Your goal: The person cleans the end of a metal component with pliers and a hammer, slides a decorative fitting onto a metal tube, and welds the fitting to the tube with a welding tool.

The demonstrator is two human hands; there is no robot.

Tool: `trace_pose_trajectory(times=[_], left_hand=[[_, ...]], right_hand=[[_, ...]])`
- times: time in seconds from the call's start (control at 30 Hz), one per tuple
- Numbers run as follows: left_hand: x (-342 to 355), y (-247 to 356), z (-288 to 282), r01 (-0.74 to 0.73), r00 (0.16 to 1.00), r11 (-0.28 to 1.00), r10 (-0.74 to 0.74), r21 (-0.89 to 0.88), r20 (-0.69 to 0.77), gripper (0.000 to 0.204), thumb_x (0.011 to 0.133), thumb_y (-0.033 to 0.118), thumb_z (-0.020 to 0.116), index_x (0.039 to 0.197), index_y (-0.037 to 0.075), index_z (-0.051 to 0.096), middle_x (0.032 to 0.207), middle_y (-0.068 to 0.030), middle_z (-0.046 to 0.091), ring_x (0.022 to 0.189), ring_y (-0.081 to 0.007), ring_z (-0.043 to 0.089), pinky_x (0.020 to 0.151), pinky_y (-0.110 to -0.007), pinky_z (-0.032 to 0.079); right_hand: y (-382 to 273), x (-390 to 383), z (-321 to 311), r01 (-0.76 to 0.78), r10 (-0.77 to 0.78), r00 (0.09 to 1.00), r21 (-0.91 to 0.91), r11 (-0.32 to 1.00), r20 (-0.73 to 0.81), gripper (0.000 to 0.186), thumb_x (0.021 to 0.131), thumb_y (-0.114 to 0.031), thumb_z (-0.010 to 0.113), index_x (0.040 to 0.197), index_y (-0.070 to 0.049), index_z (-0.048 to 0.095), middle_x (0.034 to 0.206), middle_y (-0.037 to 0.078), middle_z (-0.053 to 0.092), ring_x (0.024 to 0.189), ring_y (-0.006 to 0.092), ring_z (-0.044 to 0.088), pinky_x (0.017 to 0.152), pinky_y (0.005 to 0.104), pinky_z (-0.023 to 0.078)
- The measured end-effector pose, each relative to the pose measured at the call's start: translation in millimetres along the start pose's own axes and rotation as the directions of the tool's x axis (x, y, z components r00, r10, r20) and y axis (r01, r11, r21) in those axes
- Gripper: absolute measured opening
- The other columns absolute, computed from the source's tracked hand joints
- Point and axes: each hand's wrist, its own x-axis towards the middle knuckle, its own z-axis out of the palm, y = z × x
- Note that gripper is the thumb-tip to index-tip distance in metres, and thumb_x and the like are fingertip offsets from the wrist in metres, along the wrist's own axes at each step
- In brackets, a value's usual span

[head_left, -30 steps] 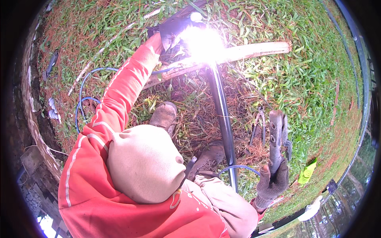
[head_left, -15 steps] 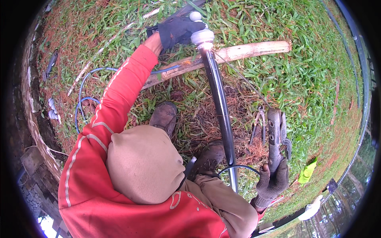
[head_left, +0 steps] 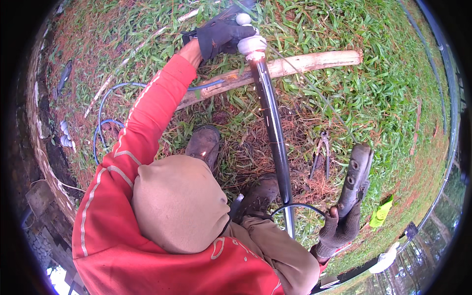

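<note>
My gloved left hand (head_left: 223, 37) closes on the pale rounded fitting (head_left: 252, 45) at the far end of a long black pipe (head_left: 275, 128). A white ball (head_left: 243, 19) sits just beyond its fingers. An orange-white glow and sparks show where fitting and pipe meet. My right hand (head_left: 339, 228), in a knit glove, grips a dark welding electrode holder (head_left: 355, 172). From the holder's tip a thin electrode rod (head_left: 319, 96) reaches to the fitting; its far end is hard to make out. The pipe's near end lies beside my right leg.
A pale log (head_left: 314, 62) lies under the pipe. Pliers (head_left: 322, 152) rest on the grass near the holder. A blue hose (head_left: 123, 86) curves at left, with a stack of white balls (head_left: 66, 132) farther left. A yellow-green item (head_left: 381, 212) lies right of my right hand.
The electrode holder has tilted to the right, and its rod has shifted with it. The glow at the joint is brighter, with sparks now along the pipe. My left hand has barely moved.
</note>
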Motion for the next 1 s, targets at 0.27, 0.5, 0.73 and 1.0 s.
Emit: trace_pose_trajectory(times=[0.27, 0.5, 0.73, 1.0], left_hand=[[-8, 8, 5, 0.005, 1.000, 1.000, -0.006, -0.015, -0.016, 0.041, 0.100, 0.027, 0.081, 0.134, 0.006, 0.071, 0.124, -0.0081, 0.077, 0.110, -0.0205, 0.076, 0.100, -0.039, 0.063], [-10, 8, 7, 0.026, 1.000, 0.999, -0.026, -0.028, -0.002, 0.041, 0.101, 0.028, 0.081, 0.134, 0.006, 0.071, 0.124, -0.0080, 0.077, 0.111, -0.0199, 0.075, 0.101, -0.039, 0.062], [-5, 6, 10, -0.009, 1.000, 0.998, 0.009, -0.061, 0.001, 0.043, 0.098, 0.026, 0.083, 0.134, 0.006, 0.071, 0.124, -0.0082, 0.077, 0.111, -0.0196, 0.075, 0.100, -0.039, 0.062], [-6, 3, 2, 0.004, 0.999, 0.997, -0.001, -0.082, 0.033, 0.044, 0.098, 0.028, 0.083, 0.134, 0.005, 0.073, 0.125, -0.0088, 0.077, 0.112, -0.0191, 0.075, 0.100, -0.037, 0.062]], right_hand=[[-12, 6, -1, -0.193, 0.191, 0.980, 0.041, 0.980, 0.055, 0.051, 0.095, -0.013, 0.075, 0.136, 0.015, 0.064, 0.098, 0.011, 0.071, 0.085, 0.0200, 0.064, 0.080, 0.0334, 0.053], [-4, 4, -3, -0.240, 0.235, 0.968, 0.046, 0.970, 0.088, 0.058, 0.092, -0.014, 0.079, 0.135, 0.021, 0.062, 0.102, 0.020, 0.074, 0.089, 0.0249, 0.072, 0.083, 0.0388, 0.058], [14, -6, -3, -0.129, 0.122, 0.988, 0.073, 0.989, 0.094, 0.054, 0.095, -0.002, 0.074, 0.143, 0.016, 0.059, 0.106, 0.009, 0.071, 0.090, 0.0142, 0.066, 0.079, 0.0287, 0.056], [9, -3, 1, -0.103, 0.094, 0.989, 0.073, 0.992, 0.116, 0.051, 0.096, -0.003, 0.074, 0.142, 0.016, 0.060, 0.099, 0.008, 0.070, 0.084, 0.0126, 0.065, 0.075, 0.0275, 0.056]])
